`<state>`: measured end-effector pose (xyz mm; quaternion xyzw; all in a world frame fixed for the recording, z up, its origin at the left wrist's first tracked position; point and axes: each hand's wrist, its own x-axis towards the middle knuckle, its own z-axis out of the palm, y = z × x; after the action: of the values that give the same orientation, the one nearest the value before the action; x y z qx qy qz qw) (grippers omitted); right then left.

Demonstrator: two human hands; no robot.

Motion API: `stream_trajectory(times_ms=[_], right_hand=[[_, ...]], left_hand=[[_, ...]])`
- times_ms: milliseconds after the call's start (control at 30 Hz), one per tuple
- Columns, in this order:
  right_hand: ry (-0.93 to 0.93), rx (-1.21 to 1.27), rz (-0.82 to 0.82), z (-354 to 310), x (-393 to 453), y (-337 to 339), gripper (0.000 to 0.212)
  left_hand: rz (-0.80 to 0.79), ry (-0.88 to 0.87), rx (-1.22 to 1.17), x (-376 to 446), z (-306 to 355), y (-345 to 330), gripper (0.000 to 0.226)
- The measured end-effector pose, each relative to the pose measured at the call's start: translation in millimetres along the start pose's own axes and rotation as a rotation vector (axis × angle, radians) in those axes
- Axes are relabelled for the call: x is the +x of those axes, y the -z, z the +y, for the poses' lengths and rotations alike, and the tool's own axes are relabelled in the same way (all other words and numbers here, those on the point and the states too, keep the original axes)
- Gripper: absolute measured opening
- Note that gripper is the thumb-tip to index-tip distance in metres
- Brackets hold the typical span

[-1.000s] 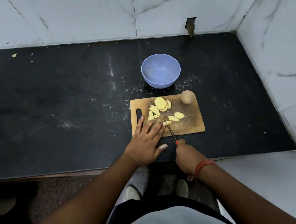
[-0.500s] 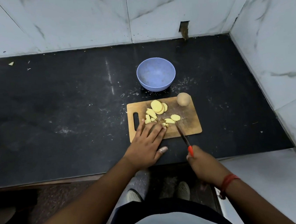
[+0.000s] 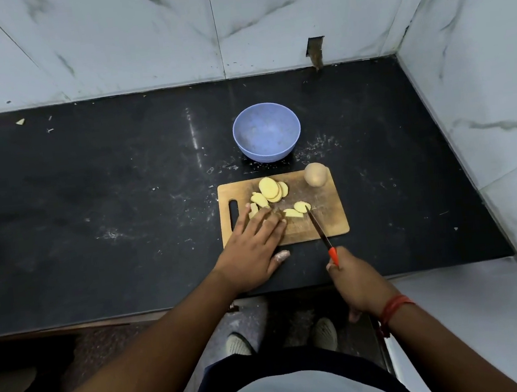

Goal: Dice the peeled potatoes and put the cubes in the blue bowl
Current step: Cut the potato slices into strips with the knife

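A wooden cutting board (image 3: 326, 220) lies on the black counter, just in front of the blue bowl (image 3: 267, 136), which looks empty. Yellow potato slices (image 3: 270, 188) are piled at the board's back left, with two more pieces (image 3: 297, 210) near its middle. A whole potato (image 3: 315, 174) stands at the back right corner. My left hand (image 3: 253, 247) lies flat, fingers straight, on the board's front left, covering some pieces. My right hand (image 3: 353, 276) grips the red handle of a knife (image 3: 318, 226); its tip is beside the middle pieces.
Marble walls close the counter at the back and the right. The counter's front edge runs just under my wrists. A small scrap (image 3: 20, 122) lies far back left. White specks dust the counter around the board and bowl.
The knife has swung from beside my left fingers to the right, its handle drawn back off the board. My left hand stays flat on the board's front left.
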<state>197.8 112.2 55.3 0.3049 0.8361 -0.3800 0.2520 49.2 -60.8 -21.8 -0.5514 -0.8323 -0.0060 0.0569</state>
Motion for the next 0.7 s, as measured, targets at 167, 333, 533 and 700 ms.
stream_trajectory(times_ms=[167,333,533,700], right_hand=[[-0.016,-0.119,0.018,1,6,0,0.017],[-0.025,-0.153,0.020,-2,14,7,0.017],[-0.012,-0.135,0.026,-6,15,6,0.014],[-0.032,-0.130,-0.007,-5,14,6,0.016]], left_hand=[[-0.043,0.038,-0.005,14,18,0,0.069],[-0.030,0.052,-0.015,17,21,-2,0.068],[-0.053,0.102,-0.027,22,21,-2,0.071],[-0.044,0.138,-0.060,26,24,-3,0.071]])
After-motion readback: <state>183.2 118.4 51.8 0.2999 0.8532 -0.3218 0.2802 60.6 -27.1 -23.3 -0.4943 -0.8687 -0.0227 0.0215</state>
